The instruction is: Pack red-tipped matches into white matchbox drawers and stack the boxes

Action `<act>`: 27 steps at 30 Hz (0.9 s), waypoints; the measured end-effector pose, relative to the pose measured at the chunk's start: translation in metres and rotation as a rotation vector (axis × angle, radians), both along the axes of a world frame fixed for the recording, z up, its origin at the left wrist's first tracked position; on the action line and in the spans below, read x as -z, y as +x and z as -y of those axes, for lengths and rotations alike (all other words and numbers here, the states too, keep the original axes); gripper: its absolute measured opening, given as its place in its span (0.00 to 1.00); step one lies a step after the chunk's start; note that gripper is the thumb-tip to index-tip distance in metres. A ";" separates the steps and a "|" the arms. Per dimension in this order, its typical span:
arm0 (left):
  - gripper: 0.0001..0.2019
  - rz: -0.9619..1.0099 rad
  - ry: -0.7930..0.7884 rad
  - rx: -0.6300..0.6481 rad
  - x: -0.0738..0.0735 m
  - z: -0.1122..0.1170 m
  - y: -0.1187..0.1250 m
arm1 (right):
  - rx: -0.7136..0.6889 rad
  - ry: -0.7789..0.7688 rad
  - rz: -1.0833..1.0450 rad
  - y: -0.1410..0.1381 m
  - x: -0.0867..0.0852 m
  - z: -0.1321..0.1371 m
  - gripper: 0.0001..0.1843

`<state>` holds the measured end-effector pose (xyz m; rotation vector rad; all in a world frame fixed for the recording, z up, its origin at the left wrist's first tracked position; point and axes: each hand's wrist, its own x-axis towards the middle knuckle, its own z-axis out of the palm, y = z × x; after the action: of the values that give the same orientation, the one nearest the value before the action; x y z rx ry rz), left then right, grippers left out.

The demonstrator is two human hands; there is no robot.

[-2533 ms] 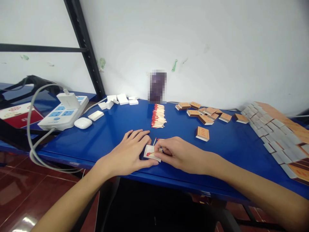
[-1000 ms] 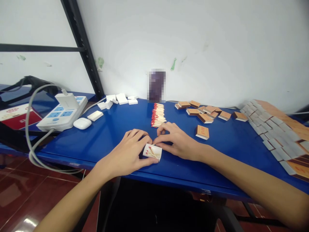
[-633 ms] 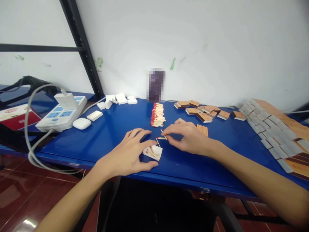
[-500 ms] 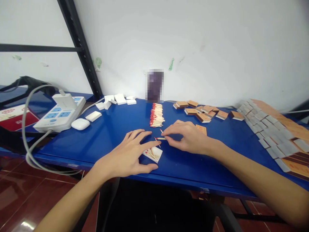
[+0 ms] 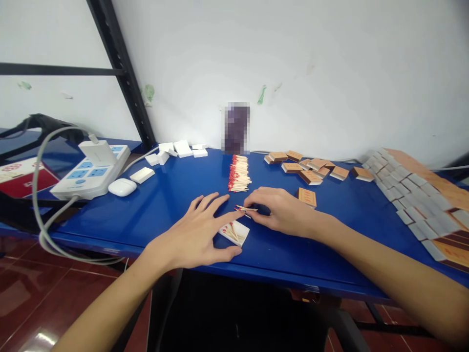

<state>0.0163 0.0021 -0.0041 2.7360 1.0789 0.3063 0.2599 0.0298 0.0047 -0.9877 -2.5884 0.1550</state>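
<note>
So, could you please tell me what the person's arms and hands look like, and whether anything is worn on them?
The left hand and the right hand are bare: no gloves, rings or bandages show. The forearms are bare too, with no sleeve, watch or bracelet in view right up to the picture's edge. The fingers are slim and carry no markings.

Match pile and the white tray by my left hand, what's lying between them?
In the head view, a few matches pinched by the right hand sit between the match pile and the white tray.
</note>
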 end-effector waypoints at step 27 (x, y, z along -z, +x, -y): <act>0.13 0.218 0.326 -0.057 0.006 -0.002 0.000 | 0.114 -0.264 -0.087 -0.001 -0.003 -0.006 0.09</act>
<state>0.0161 0.0038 -0.0104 2.8585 1.1329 0.8368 0.2591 0.0359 0.0075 -1.1876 -2.4679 0.5082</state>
